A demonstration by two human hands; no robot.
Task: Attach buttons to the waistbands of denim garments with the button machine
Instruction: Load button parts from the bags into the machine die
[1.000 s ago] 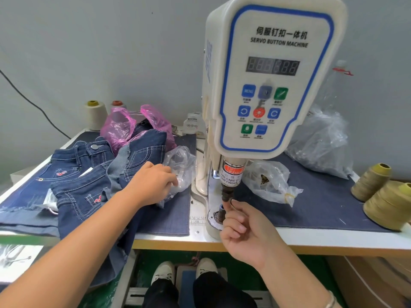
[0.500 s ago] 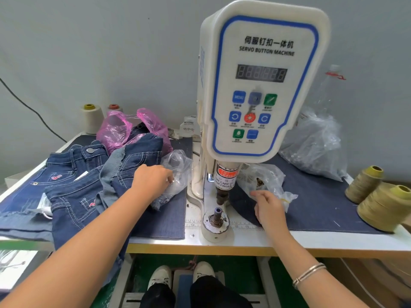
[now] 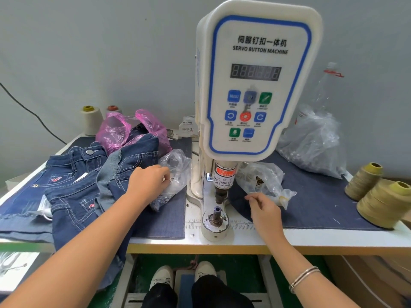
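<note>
While the button machine point(image 3: 258, 85) towers over the centre of the frame, both hands are busy at bags on either side of it. Left of centre, the left hand point(image 3: 148, 181) rests on the pile of denim garments point(image 3: 89, 185), its fingers point(image 3: 165, 177) curled and pinching something small and metallic right at the mouth of a clear plastic bag point(image 3: 175, 172); what that piece is, I cannot tell. Over on the right of the machine's lower die point(image 3: 216, 215), the right hand point(image 3: 264, 210) sits low on the blue cloth, thumb and forefinger drawn together in a pinch just beside a second clear bag point(image 3: 264, 181). Whether anything sits between those fingertips, too small to say. A bracelet point(image 3: 303, 276) shows on that wrist at the lower right.

The garments lie heaped across the left half of the worktop point(image 3: 266, 237), one waistband up at the left middle already showing a metal button point(image 3: 89, 152). A pink bag point(image 3: 117, 132) slumps behind the heap, two thread cones point(image 3: 92, 120) stand against the wall at upper left. A big clear bag point(image 3: 311, 143) fills the right middle, with a plastic bottle point(image 3: 327, 85) behind it, and two olive thread spools point(image 3: 382, 196) crowd the right edge. Down at the bottom centre, two white shoes point(image 3: 182, 276) rest by the foot pedal point(image 3: 185, 285).
</note>
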